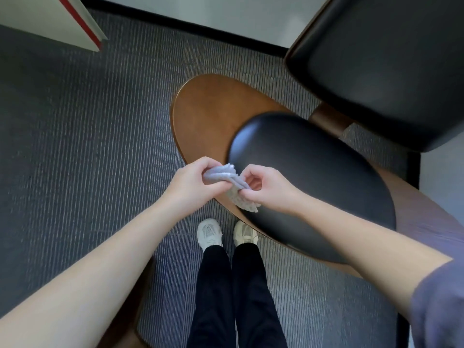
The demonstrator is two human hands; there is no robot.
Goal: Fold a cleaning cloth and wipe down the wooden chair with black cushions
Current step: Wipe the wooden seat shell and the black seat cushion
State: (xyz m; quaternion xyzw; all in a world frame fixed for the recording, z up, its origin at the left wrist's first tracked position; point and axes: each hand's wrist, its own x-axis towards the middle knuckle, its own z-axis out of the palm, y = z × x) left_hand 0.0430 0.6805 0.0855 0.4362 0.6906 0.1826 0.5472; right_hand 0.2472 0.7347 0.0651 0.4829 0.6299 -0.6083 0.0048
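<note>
Fold stage, prob. near done; no wiping of the chair visible yet, so that's all left. L→R: left hand (192,180) has fingers closed round the upper end of the cloth (226,183), a small grey bundle held in the air betw. both hands, just over the front edge of the wooden seat (203,116). Cloth's long axis runs diagonally, upper-left to lower-right, fringed end hanging down-right. Right hand (266,188) pinches it w/ thumb + fingertips. Black cushion (313,187) sits behind, untouched.
</note>
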